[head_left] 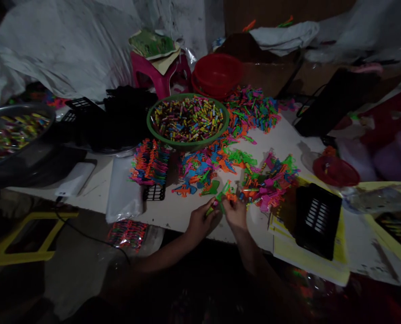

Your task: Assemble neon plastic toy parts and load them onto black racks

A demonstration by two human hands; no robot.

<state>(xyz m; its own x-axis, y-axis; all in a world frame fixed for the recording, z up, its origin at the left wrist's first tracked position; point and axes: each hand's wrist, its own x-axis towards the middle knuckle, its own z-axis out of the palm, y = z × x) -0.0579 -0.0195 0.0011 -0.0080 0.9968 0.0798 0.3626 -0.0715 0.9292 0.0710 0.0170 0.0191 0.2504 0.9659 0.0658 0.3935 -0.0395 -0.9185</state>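
Near the table's front edge, my left hand (202,221) is closed on a small yellow-green piece (213,207). My right hand (236,213) is beside it, its fingers bent around the lower part of a green plastic piece (223,191); the fingertips are dim and partly hidden. Loose blue and orange pieces (186,189) lie just beyond my hands. A mixed pile of pink, orange and green pieces (271,184) spreads to their right. Further back, a green basin (148,121) holds many small coloured tubes.
A stack of coloured pieces (149,162) and clear plastic bags (122,193) lie left of my hands. On the right, a black tray (335,211) rests on yellow sheets (311,256). A metal basin (50,118) stands far left, red basins (217,72) at the back.
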